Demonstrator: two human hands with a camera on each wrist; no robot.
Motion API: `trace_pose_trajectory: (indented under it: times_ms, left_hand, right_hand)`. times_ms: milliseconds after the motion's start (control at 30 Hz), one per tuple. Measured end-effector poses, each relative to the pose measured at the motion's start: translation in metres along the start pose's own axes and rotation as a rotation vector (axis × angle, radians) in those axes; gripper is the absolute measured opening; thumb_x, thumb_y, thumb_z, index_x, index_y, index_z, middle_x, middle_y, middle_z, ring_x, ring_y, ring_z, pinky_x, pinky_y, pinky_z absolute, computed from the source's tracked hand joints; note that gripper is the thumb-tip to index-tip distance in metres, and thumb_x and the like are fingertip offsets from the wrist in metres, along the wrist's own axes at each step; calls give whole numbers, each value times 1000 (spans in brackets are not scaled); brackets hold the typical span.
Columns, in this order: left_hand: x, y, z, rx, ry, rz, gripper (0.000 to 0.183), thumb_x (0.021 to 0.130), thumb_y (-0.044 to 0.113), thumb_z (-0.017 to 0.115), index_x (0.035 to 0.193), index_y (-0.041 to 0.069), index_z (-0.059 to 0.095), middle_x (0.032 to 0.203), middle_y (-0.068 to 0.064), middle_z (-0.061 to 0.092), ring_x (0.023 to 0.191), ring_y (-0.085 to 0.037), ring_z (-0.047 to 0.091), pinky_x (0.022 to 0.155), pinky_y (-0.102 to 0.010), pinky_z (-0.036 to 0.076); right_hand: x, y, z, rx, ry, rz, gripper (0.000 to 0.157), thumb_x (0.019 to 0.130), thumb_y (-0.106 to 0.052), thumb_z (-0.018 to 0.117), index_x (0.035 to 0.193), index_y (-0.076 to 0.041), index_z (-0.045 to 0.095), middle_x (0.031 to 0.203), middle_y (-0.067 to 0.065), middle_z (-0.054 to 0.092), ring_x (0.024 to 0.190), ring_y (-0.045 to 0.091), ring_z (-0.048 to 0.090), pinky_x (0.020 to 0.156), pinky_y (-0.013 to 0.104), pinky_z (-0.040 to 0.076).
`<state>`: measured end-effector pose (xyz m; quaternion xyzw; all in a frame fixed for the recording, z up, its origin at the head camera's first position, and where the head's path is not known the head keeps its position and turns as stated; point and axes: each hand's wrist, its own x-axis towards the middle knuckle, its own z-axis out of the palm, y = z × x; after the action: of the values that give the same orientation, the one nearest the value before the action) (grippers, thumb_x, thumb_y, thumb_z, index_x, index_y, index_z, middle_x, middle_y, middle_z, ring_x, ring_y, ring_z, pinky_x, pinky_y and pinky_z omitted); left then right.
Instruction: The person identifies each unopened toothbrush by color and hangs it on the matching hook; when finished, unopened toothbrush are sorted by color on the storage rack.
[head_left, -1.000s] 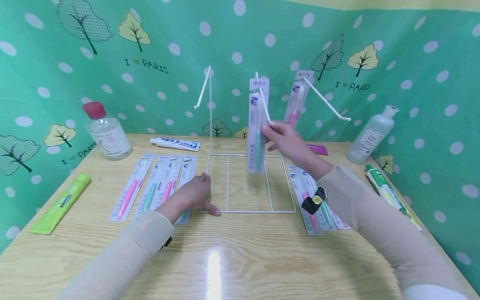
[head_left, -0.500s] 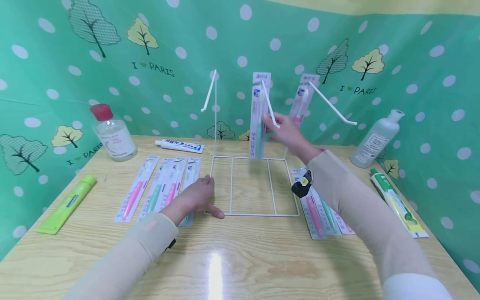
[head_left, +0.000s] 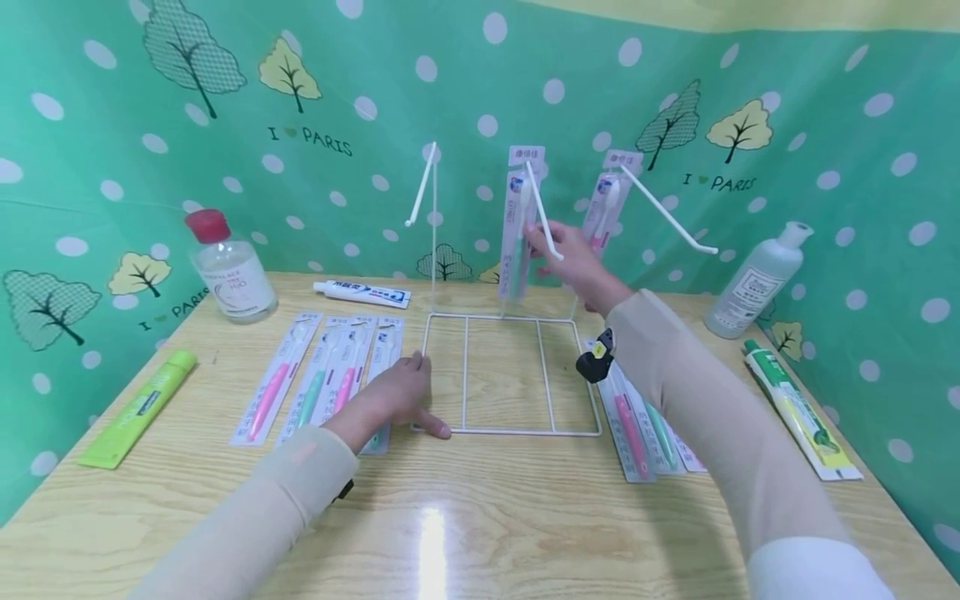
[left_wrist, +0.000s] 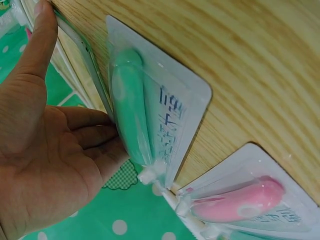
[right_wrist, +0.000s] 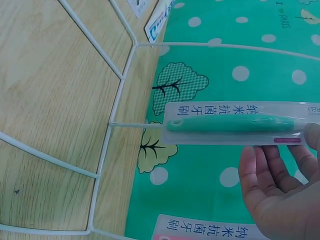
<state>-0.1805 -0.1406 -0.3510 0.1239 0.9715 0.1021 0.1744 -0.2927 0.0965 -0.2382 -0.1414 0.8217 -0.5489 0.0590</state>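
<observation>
My right hand pinches the side edge of a packaged green toothbrush that hangs upright on the middle hook of a white wire rack. In the right wrist view the thumb lies at the package while the other fingers extend beside and below it. A packaged pink toothbrush hangs on the right hook. My left hand rests on the front left corner of the rack base, thumb along the front wire and fingers by the side wire, beside a packaged green toothbrush on the table.
Several packaged toothbrushes lie left of the rack, and more packages lie to its right. Around them are a red-capped bottle, a pale bottle, a white toothpaste tube, a lime tube and a green-yellow tube.
My right hand has slid the green toothbrush package backward along the middle hook toward the rack's back. My left hand stays at the base corner; the head view has shifted slightly.
</observation>
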Motion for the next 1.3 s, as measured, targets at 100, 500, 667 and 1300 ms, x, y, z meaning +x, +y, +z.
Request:
trace_pose_trajectory:
  times_ms: [100, 500, 667, 1300]
  left_hand:
    - [2, 2, 0, 4, 5, 7, 123, 56, 64, 71, 140, -8, 17, 146, -27, 13, 133, -40, 16, 108, -46, 19]
    - [3, 4, -4, 26, -1, 4, 125, 56, 64, 71, 140, -9, 15, 145, -28, 13, 132, -41, 17, 108, -46, 20]
    - [2, 3, -3, 23, -8, 2, 124, 56, 64, 71, 140, -10, 15, 145, -28, 13, 132, -41, 16, 108, -47, 19]
    - [5, 1, 0, -11, -17, 10, 123, 58, 62, 71, 140, -9, 15, 146, -28, 10, 133, -41, 13, 108, -48, 16]
  right_hand:
    - [0, 3, -4, -33, 21, 7, 44, 95, -39, 42, 126, -10, 49, 130, 8, 49, 116, 25, 47, 90, 42, 46]
    - [-48, 19, -32, -71, 66, 22, 48, 94, -40, 44, 129, -7, 43, 127, 15, 46, 114, 29, 46, 90, 42, 45]
    - [-82, 35, -57, -119, 50, -11, 54, 91, -44, 48, 130, -6, 43, 128, 13, 47, 113, 27, 47, 92, 44, 43]
    - [-151, 130, -124, -239, 38, 270, 65, 89, -46, 51, 134, -1, 36, 131, 22, 43, 117, 35, 43, 93, 48, 40]
